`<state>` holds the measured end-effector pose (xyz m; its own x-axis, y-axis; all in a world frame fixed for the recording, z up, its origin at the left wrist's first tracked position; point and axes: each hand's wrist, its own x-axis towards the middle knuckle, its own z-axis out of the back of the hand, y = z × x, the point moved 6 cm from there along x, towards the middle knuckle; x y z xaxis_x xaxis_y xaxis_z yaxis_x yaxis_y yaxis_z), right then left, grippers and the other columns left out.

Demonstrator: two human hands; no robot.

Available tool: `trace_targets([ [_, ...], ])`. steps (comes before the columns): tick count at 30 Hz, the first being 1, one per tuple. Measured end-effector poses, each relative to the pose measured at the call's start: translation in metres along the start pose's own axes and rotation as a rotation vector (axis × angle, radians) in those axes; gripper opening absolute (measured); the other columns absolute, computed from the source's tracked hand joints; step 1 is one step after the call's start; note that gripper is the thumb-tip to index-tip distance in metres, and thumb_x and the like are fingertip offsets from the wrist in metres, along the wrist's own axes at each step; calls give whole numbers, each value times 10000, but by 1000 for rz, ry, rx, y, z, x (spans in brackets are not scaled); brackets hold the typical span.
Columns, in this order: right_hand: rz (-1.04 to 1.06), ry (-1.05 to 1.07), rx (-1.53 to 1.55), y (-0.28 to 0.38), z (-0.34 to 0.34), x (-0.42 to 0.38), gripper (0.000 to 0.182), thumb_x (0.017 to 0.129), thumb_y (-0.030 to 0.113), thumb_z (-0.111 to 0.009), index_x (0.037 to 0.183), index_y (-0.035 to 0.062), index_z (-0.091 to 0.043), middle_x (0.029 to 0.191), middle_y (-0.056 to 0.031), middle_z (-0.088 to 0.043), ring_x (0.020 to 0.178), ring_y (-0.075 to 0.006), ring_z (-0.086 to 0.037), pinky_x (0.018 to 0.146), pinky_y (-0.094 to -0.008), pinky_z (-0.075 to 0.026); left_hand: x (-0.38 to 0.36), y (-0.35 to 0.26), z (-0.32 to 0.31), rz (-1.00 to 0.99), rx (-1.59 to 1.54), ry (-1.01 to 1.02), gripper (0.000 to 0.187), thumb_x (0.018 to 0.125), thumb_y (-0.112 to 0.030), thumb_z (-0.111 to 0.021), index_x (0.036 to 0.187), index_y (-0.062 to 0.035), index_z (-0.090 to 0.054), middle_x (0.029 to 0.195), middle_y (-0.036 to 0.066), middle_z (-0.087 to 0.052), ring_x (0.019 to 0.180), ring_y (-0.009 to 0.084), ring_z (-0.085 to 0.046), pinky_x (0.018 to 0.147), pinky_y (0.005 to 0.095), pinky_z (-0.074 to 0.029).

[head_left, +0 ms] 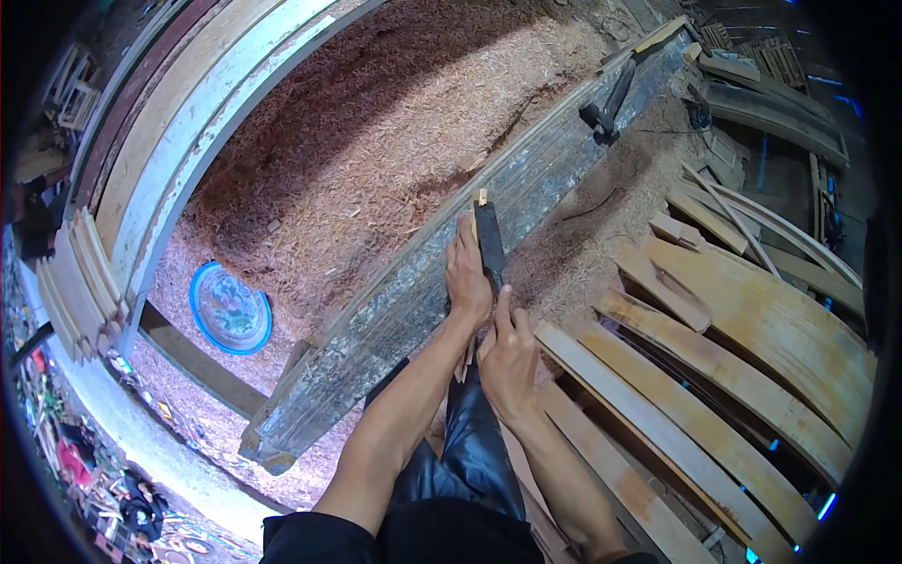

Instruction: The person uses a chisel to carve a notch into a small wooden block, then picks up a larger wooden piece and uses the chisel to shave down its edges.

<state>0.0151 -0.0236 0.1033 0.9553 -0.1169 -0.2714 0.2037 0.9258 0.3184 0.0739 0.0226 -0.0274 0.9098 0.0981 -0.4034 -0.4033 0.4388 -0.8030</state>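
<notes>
My left hand is closed around a narrow piece of wood, whose far end shows past the fingers above the bench. Close beside it lies a dark, flat, blade-like tool, with a small pale wood end showing at its tip. My right hand is curled at the near end of this tool, the index finger stretched forward along it. The tool's handle is hidden by the hand. Below both hands is the long, weathered wooden bench.
A dark hammer-like tool lies farther up the bench. Wood shavings cover the ground. A blue-rimmed basin sits at left near a large curved frame. Several curved boards are stacked at right.
</notes>
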Motion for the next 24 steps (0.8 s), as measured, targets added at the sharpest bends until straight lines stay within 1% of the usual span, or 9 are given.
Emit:
trace_targets([
  [2,12,-15,35,-4,-9,-3,526,831,61,-559,1325,-60,-424,871,-224,-550,660,-395,-607,541,-453,-487,0,6,-2,-1,13,-14,682,809,14,-510,1431,-48,-238,1256,245,-461,1099,401,-492,883,462,-454],
  [5,9,-91,113,-12,-17,-6,520,844,66,-546,1334,-53,-419,871,-223,-546,662,-405,-603,546,-455,-489,1,4,-5,-114,-6,-107,651,820,9,-501,1422,-56,-261,1211,240,-496,1068,399,-509,880,468,-449],
  [7,-29,-120,167,-14,-25,-3,506,819,-23,-515,1319,-63,-445,869,-246,-540,725,-397,-583,631,-442,-470,6,6,-3,-63,-23,-78,619,834,-9,-498,1408,-56,-273,1142,244,-531,1045,411,-516,859,485,-442],
  [8,-1,-166,202,-17,-22,3,472,823,-25,-509,1292,-70,-474,862,-254,-546,730,-402,-586,637,-442,-471,7,4,-4,-69,-10,-87,619,834,-9,-498,1408,-56,-273,1142,244,-531,1045,411,-516,859,485,-442],
  [10,15,-124,198,-14,4,25,452,821,-29,-507,1270,-78,-491,855,-260,-548,724,-406,-583,639,-441,-473,1,-6,2,-6,69,-76,575,852,-26,-487,1391,-54,-287,1073,250,-555,1016,425,-523,835,493,-439],
  [13,56,-103,208,-3,44,30,400,811,-36,-504,1204,-100,-538,805,-278,-552,699,-411,-576,638,-443,-476,2,-6,-1,-29,91,-93,548,865,-43,-479,1381,-58,-296,1050,262,-554,1007,431,-524,825,493,-440],
  [15,57,11,101,-1,52,17,381,796,-44,-505,1166,-123,-552,768,-280,-557,682,-410,-578,632,-443,-476,6,-1,-2,-20,105,-118,539,867,-48,-480,1376,-61,-302,1024,255,-559,976,426,-535,810,504,-442],
  [18,60,48,17,7,65,21,367,771,-69,-499,1125,-142,-565,733,-281,-561,678,-412,-584,625,-452,-474,3,-1,-2,-51,122,-141,524,872,-52,-469,1372,-62,-313,981,241,-562,907,413,-557,764,504,-460],
  [24,70,31,18,12,55,35,367,752,-64,-498,1102,-152,-566,753,-295,-565,695,-421,-592,619,-460,-485,5,0,-2,-56,129,-144,598,829,-58,-536,1379,-68,-301,967,245,-563,923,414,-559,766,497,-465],
])
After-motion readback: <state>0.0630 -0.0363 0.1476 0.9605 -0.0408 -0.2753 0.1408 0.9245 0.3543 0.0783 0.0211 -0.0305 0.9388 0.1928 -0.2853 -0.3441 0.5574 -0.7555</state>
